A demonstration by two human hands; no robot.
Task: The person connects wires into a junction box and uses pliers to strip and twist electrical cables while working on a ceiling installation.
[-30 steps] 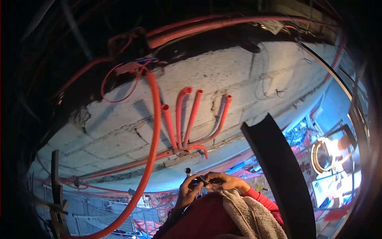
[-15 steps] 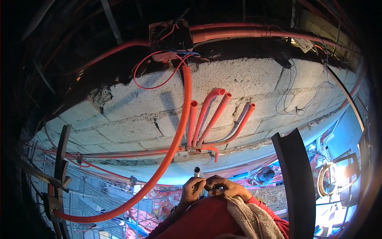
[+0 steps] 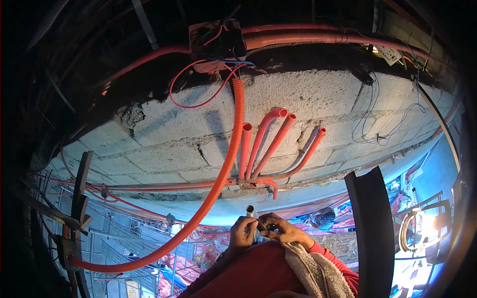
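Low in the middle, in front of my red-sleeved body, my two hands are close together. My left hand (image 3: 242, 232) is closed, its thumb and fingers pinched toward the right one. Curled round a small dark thing (image 3: 262, 225) is my right hand (image 3: 279, 228); the thing is mostly covered by fingers and its kind cannot be made out. A grey metal tube (image 3: 251, 212) with an open top end rises just behind the hands, and its lower part is hidden. Whether either hand touches the tube is unclear.
An orange corrugated conduit (image 3: 232, 159) hangs from an open junction box (image 3: 217, 47) with loose wires. Several red pipes (image 3: 272, 144) stick out from the block wall (image 3: 169, 144). A dark metal channel (image 3: 372, 223) stands on the right, near a bright lamp (image 3: 439, 221).
The view has shifted slightly, so the wall and pipes sit a little to the right and higher. My fingers have moved slightly, and both hands stay closed together.
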